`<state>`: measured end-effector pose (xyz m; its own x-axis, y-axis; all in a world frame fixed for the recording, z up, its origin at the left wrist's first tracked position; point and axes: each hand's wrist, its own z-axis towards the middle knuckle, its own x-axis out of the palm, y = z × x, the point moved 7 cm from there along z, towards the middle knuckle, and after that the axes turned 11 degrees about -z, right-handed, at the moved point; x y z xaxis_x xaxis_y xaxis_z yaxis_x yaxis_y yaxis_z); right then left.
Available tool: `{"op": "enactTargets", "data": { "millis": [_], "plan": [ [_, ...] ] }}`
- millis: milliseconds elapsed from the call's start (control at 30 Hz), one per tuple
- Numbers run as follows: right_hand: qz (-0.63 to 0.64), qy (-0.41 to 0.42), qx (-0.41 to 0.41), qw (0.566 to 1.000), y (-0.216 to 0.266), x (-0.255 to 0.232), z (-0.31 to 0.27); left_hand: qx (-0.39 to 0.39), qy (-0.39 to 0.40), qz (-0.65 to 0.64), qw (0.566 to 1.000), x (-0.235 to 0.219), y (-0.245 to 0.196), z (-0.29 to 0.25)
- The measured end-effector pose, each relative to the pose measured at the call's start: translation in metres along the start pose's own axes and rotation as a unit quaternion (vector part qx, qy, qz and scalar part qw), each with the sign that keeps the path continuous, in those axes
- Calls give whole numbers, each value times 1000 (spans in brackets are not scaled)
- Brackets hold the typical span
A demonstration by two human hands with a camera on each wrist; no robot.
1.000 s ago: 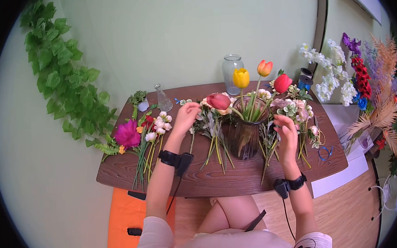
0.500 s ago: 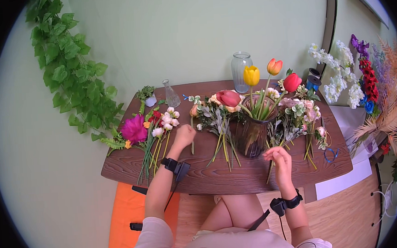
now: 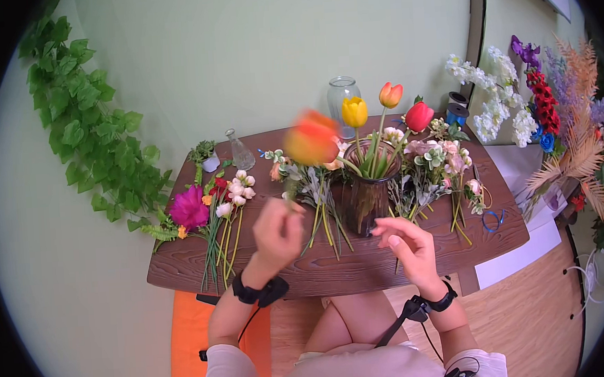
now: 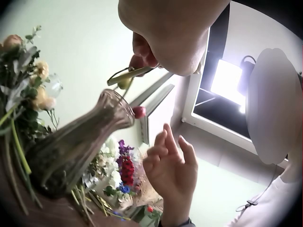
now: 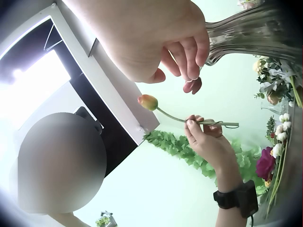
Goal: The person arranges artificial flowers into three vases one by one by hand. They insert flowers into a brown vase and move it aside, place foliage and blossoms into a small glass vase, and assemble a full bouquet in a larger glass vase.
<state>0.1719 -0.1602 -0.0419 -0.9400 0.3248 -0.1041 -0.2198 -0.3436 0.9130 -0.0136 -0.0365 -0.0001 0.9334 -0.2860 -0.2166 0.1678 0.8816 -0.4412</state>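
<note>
In the head view my left hand [image 3: 278, 235] grips the stem of an orange-yellow tulip [image 3: 311, 138], its bloom blurred and held upright over the table. The right wrist view shows that tulip [image 5: 149, 102] with its stem pinched between the left thumb and fingers [image 5: 206, 142]. My right hand [image 3: 411, 251] hangs near the front of the dark glass vase [image 3: 367, 205], fingers loosely bent and holding nothing. Several tulips stand in the vase, among them a yellow one [image 3: 355, 112], an orange one [image 3: 391, 95] and a red one [image 3: 419, 116].
On the wooden table [image 3: 182, 265] lie a magenta flower [image 3: 189, 208], white blooms [image 3: 240, 189] and bundles of pale flowers [image 3: 445, 159] beside the vase. A clear jar [image 3: 343, 93] and small glass bottle [image 3: 241, 151] stand at the back. A blue ribbon [image 3: 493, 220] lies right.
My left hand has picked up the orange-yellow tulip from the table and raised it towards the camera. The right hand has moved lower and slightly left, staying free of any object.
</note>
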Motion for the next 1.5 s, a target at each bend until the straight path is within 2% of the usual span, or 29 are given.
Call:
{"op": "enactTargets", "data": {
  "millis": [33,100,200,233,333,400,467,500,533,600,633,733,800,833,933,967,1100,1167,1200,1300,1367,1500],
  "plan": [
    [0,-13,-25,1000,15,-1,2,59,47,27,997,17,-19,1],
    [4,-21,-75,997,34,-5,3,73,131,4,989,47,-39,-3],
    [59,-50,-57,995,44,-13,2,62,196,-56,977,76,-45,-8],
    [20,-67,-77,995,45,-19,3,63,197,-58,977,81,-46,-6],
    [25,-73,-78,994,47,-31,6,72,209,-83,972,94,-50,0],
    [19,-98,-93,991,51,-38,9,-2,229,-142,963,101,-45,6],
    [4,-189,-144,971,64,-61,11,-73,174,-154,970,95,-31,12],
    [10,-232,-177,956,70,-73,13,-75,117,-127,982,87,-18,12],
    [17,-275,-210,938,77,-86,15,-114,65,-110,985,82,0,10],
    [48,-322,-265,908,89,-111,22,-240,17,-130,962,75,37,5],
    [47,-339,-287,895,97,-118,27,-240,19,-130,962,77,46,8],
    [14,-370,-265,890,106,-123,47,-209,-13,-156,965,75,60,27],
    [-30,-328,-253,910,109,-115,65,-207,115,-122,964,91,60,38],
    [-45,-311,-249,916,109,-109,73,-208,101,-171,958,95,65,42],
    [-57,-247,-234,938,101,-91,94,-168,147,-147,964,101,71,55],
    [-47,-229,-224,946,97,-87,99,-139,139,-132,972,100,69,59],
    [-69,-218,-216,949,86,-80,109,-139,169,-139,966,100,67,65],
    [-79,-208,-193,956,79,-78,113,-146,226,-158,950,106,69,66],
    [-80,-208,-192,956,78,-77,113,-146,226,-159,950,106,69,67],
    [-89,-193,-172,962,71,-71,116,-105,253,-104,956,109,65,70],
    [-141,-168,-153,964,62,-64,117,-42,265,-72,961,113,60,70],
    [-139,-154,-163,965,53,-54,115,-70,276,-76,956,115,60,67]
  ]
}}
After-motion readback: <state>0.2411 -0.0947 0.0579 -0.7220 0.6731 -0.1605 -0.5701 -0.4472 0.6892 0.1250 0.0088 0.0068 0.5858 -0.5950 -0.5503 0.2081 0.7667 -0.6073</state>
